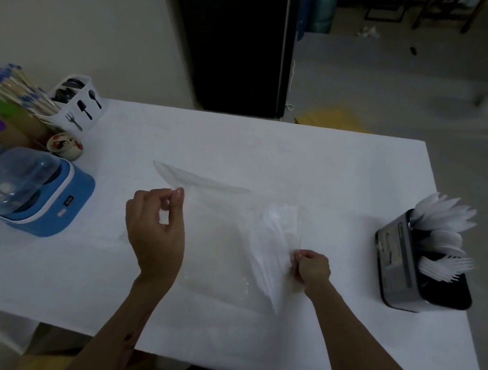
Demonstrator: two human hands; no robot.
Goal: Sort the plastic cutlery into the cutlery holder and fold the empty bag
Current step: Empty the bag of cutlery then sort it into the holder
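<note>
While both bare forearms reach in from the near edge of a white table (47, 269), each hand pinches a clear plastic bag (218, 242) lying at the table's middle. The left hand (156, 230) grips the bag's left edge between thumb and fingertips, lifted slightly; the right hand (312, 269) is closed on its crumpled right side. Farther right, near the table's edge, a dark cutlery holder (403, 262) holds white plastic cutlery (442, 233). At the far left stand a blue container with a clear lid (34, 193), a small bowl (64, 145), and a white utensil caddy (79, 107).
</note>
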